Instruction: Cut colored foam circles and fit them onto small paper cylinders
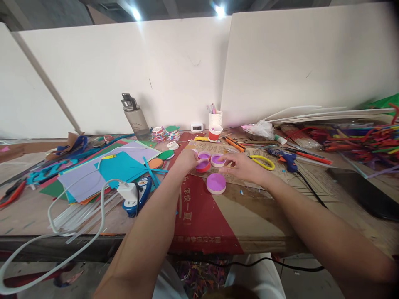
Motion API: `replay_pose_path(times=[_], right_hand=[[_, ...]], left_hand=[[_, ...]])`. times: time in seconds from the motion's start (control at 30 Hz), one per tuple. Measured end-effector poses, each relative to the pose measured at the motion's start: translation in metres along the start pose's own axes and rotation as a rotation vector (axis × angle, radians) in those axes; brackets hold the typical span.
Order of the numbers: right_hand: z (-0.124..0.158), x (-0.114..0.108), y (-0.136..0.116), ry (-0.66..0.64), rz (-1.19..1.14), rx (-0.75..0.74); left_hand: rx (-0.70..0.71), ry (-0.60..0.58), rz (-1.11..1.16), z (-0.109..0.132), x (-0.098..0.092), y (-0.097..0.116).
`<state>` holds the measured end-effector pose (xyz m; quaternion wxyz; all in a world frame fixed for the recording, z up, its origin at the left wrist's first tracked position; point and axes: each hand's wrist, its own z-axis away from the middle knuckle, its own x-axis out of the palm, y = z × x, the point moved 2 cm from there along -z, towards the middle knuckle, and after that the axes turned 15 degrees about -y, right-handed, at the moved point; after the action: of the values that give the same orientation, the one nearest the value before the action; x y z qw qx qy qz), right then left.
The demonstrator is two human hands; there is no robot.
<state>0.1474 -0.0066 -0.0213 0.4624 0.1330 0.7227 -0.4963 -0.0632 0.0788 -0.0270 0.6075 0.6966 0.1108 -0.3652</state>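
Purple-topped red ring (203, 165) is seen on cardboard (249, 207) at mid-table, touched by the left hand (186, 160), whose grip cannot be told. A white ring (217, 160) just beside it is touched by the open right hand (245, 167). Yellow scissors (263, 162) lie nearby.

Just beyond the purple-capped ring (216, 183), your left hand (186, 161) touches the red ring (203, 166); your right hand (243, 167), fingers extended, touches the white ring (217, 160).
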Motion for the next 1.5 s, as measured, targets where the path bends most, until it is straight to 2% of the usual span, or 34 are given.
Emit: replay_pose_path(times=[0.13, 0.27, 0.33, 0.43, 0.63, 0.73, 0.83, 0.9, 1.07, 1.23, 1.33, 1.5], right_hand=[[-0.001, -0.005, 0.002, 0.122, -0.115, 0.061], [-0.001, -0.01, 0.006, 0.224, -0.186, 0.095], [-0.001, -0.011, 0.009, 0.254, -0.216, 0.12], [-0.002, -0.008, 0.009, 0.258, -0.309, 0.085], [-0.003, 0.001, -0.001, 0.208, -0.409, -0.076], [-0.004, 0.001, -0.004, 0.234, -0.418, -0.095], [-0.006, -0.002, -0.002, 0.264, -0.452, -0.08], [-0.007, -0.004, 0.004, 0.292, -0.452, -0.041], [-0.018, -0.003, 0.027, 0.287, -0.269, 0.149], [-0.031, 0.005, 0.034, 0.21, 0.083, 0.164], [-0.034, 0.009, 0.033, 0.149, 0.215, 0.165], [-0.033, 0.015, 0.039, 0.08, 0.311, 0.211]], left_hand=[[-0.057, 0.06, 0.089, 0.004, -0.017, 0.003], [-0.03, 0.286, 0.317, 0.007, -0.032, 0.005], [0.002, 0.339, 0.472, 0.006, -0.032, 0.006], [0.008, 0.231, 0.632, 0.001, -0.019, 0.01], [0.076, -0.166, 0.664, 0.004, 0.03, 0.033], [0.076, -0.237, 0.675, 0.009, 0.044, 0.042], [0.056, -0.248, 0.707, 0.012, 0.043, 0.044], [0.043, -0.179, 0.731, 0.011, 0.035, 0.043], [0.074, 0.225, 0.847, 0.009, 0.002, 0.035], [0.102, 0.426, 1.01, 0.009, -0.021, 0.025], [0.078, 0.484, 1.069, 0.008, -0.027, 0.017], [0.004, 0.45, 1.161, 0.004, -0.023, 0.007]])
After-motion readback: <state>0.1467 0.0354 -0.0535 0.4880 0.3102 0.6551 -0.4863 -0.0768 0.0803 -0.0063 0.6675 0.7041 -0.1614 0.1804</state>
